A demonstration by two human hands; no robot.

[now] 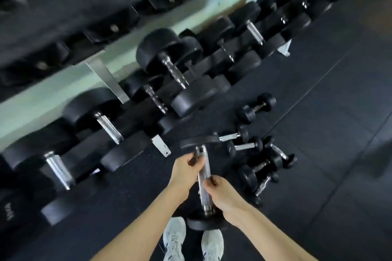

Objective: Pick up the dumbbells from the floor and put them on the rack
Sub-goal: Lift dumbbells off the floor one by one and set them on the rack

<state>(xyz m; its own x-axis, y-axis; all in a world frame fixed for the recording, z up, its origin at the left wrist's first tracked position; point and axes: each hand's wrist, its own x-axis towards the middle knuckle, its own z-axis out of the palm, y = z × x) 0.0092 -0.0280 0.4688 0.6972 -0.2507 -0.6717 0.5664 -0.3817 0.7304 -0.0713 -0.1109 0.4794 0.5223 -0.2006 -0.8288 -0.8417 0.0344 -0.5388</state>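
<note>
Black rubber floor: dark speckled tiles with thin seams fill the right and lower part of the view. Much of the view is smeared by motion.
Rack: a pale green frame with grey uprights runs aslant from lower left to upper right, in tiers. The upper tier is too blurred to read.
Racked dumbbells: large ones with round black heads and chrome handles sit side by side on the lowest tier, with their handles pointing out toward the floor.
Foot plate: a pale metal plate lies flat on the floor at the rack's front edge.
Small dumbbells: several short, black-headed ones lie scattered on the floor to the right of the hands. They point at mixed angles and some touch. One more lies apart, nearer the rack.
Shoes: two light grey trainers show at the bottom edge, toes toward the rack.
Held dumbbell: its knurled chrome handle runs away from the person. The far head is near the foot plate and the near head covers the toes of the shoes. It is in front of the rack, not on it.
Left hand: reaches in from the lower left, thumb and fingers curled round the handle just below the far head.
Right hand: reaches in from the lower right, fingers bent round the middle of the handle from its right side.
</note>
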